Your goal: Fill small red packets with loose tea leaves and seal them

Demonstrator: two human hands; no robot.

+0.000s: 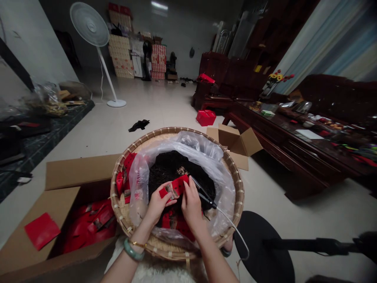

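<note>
Over the middle of a big round basket (239, 188), we hold a small red packet (180, 187) up in the air, a bit tilted. Our left hand (159, 205) pinches one end, with the thumb on top. Our right hand (192, 202) pinches the other end. A black tool (208, 199) with two long arms is right by our right hand, and we can't tell if that hand grips it too. A white cord (232, 225) runs from the tool toward the floor. Under our hands we see more red packets (172, 221) and a dark heap (169, 162) inside a clear plastic bag (138, 173). The bag sits in the basket, and other red packs (127, 167) lie between it and the left rim. On our left arm is a green bangle (132, 250). Just left of the basket is an open cardboard box (84, 168) full of red things, with a red square (42, 231) on its flap. Farther off stands a white fan (110, 78).
</note>
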